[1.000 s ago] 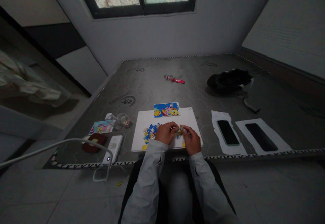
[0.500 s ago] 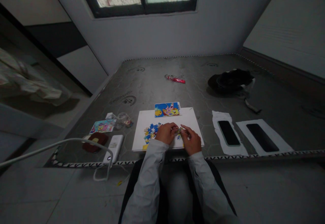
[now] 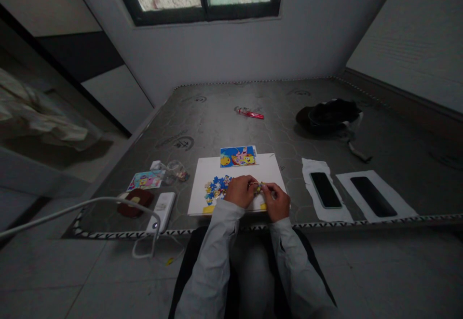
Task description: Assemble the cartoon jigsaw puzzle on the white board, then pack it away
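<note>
A white sheet point(image 3: 269, 166) lies at the near edge of a grey mat point(image 3: 224, 121). On it sit a loose cluster of blue and yellow puzzle pieces point(image 3: 215, 188) and, at its far edge, a colourful cartoon picture card point(image 3: 238, 156). My left hand point(image 3: 241, 192) and my right hand point(image 3: 276, 203) meet over the near right part of the sheet. Both are curled and pinch a small piece between their fingertips; the piece is too small to name with certainty. My grey sleeves run down toward the camera.
Two dark phones point(image 3: 324, 189) point(image 3: 368, 195) lie on white paper to the right. A dark heap point(image 3: 327, 115) sits at the far right, a red wrapper point(image 3: 249, 113) farther back. To the left are a second cartoon card point(image 3: 146, 180), a clear bag point(image 3: 174, 170), a white power bank point(image 3: 161, 211) and a cable point(image 3: 72, 208).
Both hands have shifted slightly right and toward me on the sheet, uncovering more of the blue piece cluster. Nothing else has moved.
</note>
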`<state>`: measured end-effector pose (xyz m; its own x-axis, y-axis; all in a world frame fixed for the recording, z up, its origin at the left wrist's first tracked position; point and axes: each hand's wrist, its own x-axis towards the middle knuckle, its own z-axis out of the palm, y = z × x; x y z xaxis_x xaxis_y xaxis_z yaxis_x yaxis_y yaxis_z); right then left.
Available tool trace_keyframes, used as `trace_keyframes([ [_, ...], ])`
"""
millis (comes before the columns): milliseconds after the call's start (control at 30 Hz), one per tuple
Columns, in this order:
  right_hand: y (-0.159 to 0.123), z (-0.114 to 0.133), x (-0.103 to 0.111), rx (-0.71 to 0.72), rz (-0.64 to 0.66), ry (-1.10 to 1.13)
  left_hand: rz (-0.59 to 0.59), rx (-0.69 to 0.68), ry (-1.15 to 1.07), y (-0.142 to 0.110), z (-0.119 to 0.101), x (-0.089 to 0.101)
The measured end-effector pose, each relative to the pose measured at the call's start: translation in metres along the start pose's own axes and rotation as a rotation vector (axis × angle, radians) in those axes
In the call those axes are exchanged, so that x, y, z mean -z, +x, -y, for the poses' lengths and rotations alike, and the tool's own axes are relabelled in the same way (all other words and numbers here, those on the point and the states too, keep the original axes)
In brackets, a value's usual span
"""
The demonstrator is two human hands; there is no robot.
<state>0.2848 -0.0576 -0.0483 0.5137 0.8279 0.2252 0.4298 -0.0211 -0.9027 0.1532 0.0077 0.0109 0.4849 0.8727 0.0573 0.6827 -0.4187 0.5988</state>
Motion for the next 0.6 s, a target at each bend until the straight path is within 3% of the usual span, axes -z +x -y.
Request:
trace_keyframes([
  [167,0.001,0.002,0.003,-0.032,0.084,0.120,0.015,-0.191,-0.057,0.003,0.014,0.000],
  [400,0.009,0.005,0.012,-0.102,0.157,0.372,-0.101,-0.349,-0.058,0.004,0.013,-0.003],
  [600,0.012,0.002,0.014,-0.130,0.155,0.421,-0.112,-0.364,-0.083,0.005,0.008,-0.006],
])
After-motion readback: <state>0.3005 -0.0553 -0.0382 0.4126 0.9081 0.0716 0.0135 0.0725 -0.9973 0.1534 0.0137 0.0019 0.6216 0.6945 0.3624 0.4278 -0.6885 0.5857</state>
